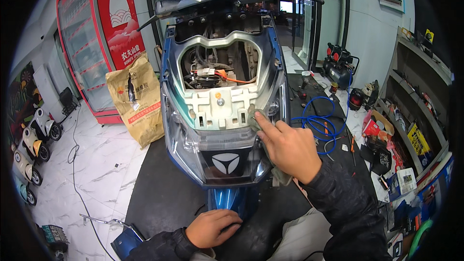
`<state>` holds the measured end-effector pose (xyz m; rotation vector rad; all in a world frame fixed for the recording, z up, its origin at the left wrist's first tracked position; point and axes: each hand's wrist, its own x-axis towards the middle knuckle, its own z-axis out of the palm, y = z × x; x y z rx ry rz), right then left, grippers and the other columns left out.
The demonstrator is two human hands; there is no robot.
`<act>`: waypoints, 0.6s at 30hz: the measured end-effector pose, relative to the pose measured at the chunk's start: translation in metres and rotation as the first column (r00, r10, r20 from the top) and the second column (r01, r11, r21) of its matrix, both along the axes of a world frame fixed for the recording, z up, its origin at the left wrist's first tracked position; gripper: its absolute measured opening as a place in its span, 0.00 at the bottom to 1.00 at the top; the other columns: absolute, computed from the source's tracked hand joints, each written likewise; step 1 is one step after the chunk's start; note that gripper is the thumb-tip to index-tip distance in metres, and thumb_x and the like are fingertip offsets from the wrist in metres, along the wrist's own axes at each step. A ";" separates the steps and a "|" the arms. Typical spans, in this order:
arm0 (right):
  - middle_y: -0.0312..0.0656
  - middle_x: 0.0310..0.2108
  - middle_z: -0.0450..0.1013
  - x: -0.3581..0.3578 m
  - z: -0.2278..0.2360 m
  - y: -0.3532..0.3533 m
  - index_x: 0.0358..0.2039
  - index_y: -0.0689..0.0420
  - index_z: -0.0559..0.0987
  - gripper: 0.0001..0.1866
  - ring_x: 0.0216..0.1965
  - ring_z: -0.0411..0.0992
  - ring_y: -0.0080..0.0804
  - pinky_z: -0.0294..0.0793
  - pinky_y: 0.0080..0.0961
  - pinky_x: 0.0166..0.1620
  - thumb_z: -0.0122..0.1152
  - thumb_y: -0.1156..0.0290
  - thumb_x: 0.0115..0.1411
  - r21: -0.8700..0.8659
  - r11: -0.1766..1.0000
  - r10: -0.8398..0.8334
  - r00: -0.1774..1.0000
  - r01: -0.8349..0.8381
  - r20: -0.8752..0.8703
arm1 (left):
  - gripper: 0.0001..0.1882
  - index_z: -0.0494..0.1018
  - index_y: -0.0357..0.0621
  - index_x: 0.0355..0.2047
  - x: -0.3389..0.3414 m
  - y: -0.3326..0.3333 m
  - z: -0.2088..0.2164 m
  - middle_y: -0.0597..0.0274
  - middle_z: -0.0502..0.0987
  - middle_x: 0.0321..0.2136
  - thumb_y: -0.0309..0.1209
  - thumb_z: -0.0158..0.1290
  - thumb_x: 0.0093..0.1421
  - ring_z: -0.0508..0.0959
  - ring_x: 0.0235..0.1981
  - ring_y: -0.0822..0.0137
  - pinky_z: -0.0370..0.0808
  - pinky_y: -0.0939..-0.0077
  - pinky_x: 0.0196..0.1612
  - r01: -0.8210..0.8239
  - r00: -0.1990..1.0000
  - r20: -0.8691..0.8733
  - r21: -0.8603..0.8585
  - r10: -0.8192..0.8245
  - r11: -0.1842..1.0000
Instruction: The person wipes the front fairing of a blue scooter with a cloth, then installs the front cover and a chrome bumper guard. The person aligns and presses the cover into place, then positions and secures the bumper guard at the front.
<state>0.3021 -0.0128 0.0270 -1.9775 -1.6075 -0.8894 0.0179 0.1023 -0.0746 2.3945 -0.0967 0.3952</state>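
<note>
A blue electric scooter faces me with its front cover off. Inside the opening, wires and an orange cable show above a white plastic inner panel. My right hand grips a grey-green rag, its fingertips pressing part of it against the panel's lower right corner. The rest of the rag hangs below the palm, over the headlight's right edge. Low in front, my left hand lies with loosely extended fingers beside the blue front fender, holding nothing visible. Whether it touches the fender I cannot tell.
A brown paper sack and a red drinks fridge stand left of the scooter. Right lie a coiled blue hose, an air compressor and scattered tools. Grey shelves line the right side. A blue panel lies lower left.
</note>
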 end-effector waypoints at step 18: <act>0.51 0.28 0.83 -0.025 0.040 0.021 0.47 0.56 0.84 0.09 0.24 0.81 0.54 0.78 0.47 0.28 0.65 0.71 0.68 -0.154 0.975 -0.167 0.985 0.159 -0.038 | 0.13 0.82 0.43 0.52 0.045 0.003 -0.016 0.56 0.85 0.46 0.35 0.62 0.73 0.87 0.44 0.52 0.85 0.61 0.48 0.240 0.970 -0.021 -0.085 -0.242 0.967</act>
